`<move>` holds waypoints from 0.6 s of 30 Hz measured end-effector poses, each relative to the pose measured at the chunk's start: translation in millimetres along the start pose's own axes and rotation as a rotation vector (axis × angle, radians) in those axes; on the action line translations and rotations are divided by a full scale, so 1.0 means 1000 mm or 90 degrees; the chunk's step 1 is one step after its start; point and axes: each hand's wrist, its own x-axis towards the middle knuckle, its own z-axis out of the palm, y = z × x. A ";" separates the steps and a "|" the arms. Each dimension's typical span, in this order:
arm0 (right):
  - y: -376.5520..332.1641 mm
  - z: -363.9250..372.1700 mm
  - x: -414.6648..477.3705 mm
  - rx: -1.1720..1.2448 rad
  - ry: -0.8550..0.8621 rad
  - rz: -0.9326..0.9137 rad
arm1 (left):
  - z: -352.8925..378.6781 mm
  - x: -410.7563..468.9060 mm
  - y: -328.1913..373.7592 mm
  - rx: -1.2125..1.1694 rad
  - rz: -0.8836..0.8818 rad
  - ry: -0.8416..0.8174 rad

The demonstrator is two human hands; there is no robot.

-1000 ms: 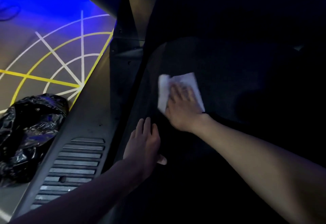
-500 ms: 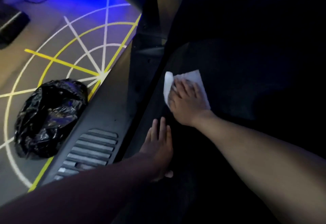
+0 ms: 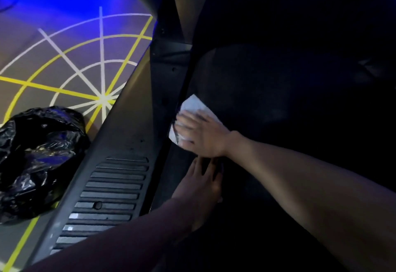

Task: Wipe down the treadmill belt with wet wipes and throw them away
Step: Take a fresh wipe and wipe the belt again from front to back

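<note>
Your right grip (image 3: 201,136), spread flat, presses the wipe (image 3: 192,104) onto the belt (image 3: 267,100) for full contact; left grip (image 3: 201,188), flat too, braces you. Bag (image 3: 38,156) close for disposal.

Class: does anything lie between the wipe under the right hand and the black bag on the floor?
Yes: the treadmill's grey side rail runs between the wipe and the black bag; nothing else visible does.

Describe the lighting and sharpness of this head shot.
Head view: treadmill belt nearly black, its texture lost; blue light washes the floor; glare streaks the black bag; the wipe shows bright under the slightly smeared right hand.
</note>
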 end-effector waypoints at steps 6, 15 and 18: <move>-0.024 -0.006 -0.008 0.093 -0.131 0.131 | -0.011 -0.006 -0.013 0.014 0.038 -0.091; 0.013 0.016 -0.035 0.021 0.018 0.020 | 0.002 0.001 -0.018 0.015 0.026 -0.049; 0.044 0.006 -0.035 0.018 0.020 0.155 | -0.005 -0.001 -0.012 0.016 -0.016 -0.061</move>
